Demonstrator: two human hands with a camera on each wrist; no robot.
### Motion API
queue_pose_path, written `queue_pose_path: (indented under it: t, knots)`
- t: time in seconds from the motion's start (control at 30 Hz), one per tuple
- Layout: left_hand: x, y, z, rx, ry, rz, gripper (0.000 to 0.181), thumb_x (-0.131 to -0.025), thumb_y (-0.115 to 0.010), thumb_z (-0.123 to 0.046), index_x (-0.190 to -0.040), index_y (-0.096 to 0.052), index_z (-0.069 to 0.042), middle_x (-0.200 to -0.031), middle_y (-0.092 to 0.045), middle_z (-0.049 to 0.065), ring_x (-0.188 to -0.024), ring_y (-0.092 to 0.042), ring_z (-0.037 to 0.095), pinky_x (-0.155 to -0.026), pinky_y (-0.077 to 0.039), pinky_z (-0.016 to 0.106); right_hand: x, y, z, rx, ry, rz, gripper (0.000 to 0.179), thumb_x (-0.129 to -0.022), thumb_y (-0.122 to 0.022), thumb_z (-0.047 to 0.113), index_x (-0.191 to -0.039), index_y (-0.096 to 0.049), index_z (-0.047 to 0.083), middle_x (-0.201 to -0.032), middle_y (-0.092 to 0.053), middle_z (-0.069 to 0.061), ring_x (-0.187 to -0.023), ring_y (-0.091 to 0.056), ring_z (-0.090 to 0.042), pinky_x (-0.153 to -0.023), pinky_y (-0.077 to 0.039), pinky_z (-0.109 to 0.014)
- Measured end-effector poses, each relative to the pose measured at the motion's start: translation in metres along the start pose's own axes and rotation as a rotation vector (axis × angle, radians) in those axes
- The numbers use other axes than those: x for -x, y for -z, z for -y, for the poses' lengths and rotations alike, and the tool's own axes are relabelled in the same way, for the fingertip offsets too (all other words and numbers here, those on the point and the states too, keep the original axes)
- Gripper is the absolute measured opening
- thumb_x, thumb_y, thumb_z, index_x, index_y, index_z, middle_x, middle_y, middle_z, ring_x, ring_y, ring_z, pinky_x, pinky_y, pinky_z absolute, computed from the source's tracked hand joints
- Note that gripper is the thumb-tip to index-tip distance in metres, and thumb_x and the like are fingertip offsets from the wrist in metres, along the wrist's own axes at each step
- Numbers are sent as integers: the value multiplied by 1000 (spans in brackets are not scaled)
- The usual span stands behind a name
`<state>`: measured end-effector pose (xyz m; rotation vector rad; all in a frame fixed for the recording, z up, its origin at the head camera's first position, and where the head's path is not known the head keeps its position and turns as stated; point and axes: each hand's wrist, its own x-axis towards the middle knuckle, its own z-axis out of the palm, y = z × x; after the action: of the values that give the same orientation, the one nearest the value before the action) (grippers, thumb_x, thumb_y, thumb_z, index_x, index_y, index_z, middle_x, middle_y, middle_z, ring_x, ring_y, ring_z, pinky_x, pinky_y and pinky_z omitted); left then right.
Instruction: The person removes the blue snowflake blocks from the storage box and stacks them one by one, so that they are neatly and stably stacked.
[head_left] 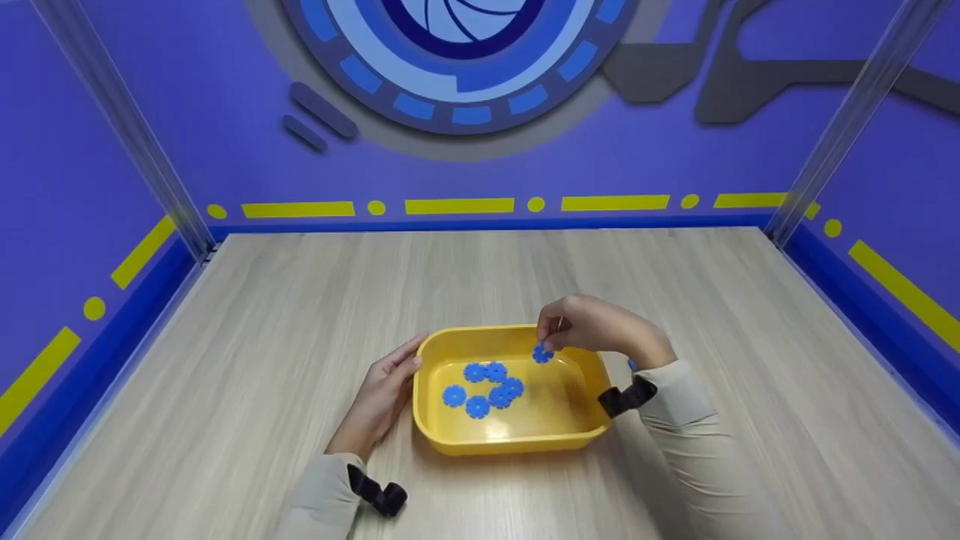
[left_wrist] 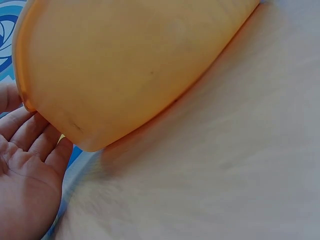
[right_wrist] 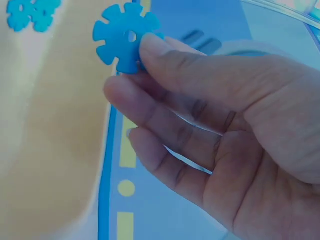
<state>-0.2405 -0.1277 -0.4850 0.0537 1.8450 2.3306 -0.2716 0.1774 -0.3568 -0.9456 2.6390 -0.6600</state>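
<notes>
While we see the right hand [head_left: 604, 324] pinching a blue disc [right_wrist: 114, 35] above the far right part of the yellow tray [head_left: 559, 405], the left hand [head_left: 386, 390] touches the tray's left end, fingers nearly straight. We judge the step in hand to be handling one disc, and the next move to need a light pinch; it looks flat, notched all round, with a central hole.
</notes>
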Motion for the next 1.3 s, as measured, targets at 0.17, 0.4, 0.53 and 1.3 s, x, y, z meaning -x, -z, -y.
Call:
queue_pose_path:
  t: [0.17,0.4,0.53,1.3]
  knots:
    - [0,-1,0,-4,11,-5,49,-98,-51,-13,-145,-41,-6,-153,-38,12,-138,-40,25,-108,-42,30,12,6,-7,12,-4,-43,6,-89,-65,8,-92,-70,10,-87,-71,0,-78,-64,-17,-72,-58,-26]
    - [1,0,0,-3,-3,4,50,-97,-51,-11,-146,-40,-5,-153,-38,11,-139,-39,24,-108,-42,29,31,8,-22,-13,-14,-112,10,-91,-63,6,-94,-72,9,-89,-73,-2,-77,-66,-12,-72,-59,-26]
    - [1,1,1,-2,-25,14,50,-97,-51,-10,-145,-40,-4,-152,-39,13,-138,-41,24,-110,-41,32,42,6,-34,-59,-23,-169,11,-91,-63,7,-96,-73,8,-90,-73,-2,-77,-67,-14,-71,-58,-24]
    - [1,1,1,1,-9,5,49,-97,-52,-13,-145,-42,-5,-152,-39,11,-137,-42,24,-109,-43,31,78,-21,-83,-138,-182,-497,12,-90,-65,7,-98,-73,4,-89,-71,-8,-75,-68,-23,-66,-55,-15]
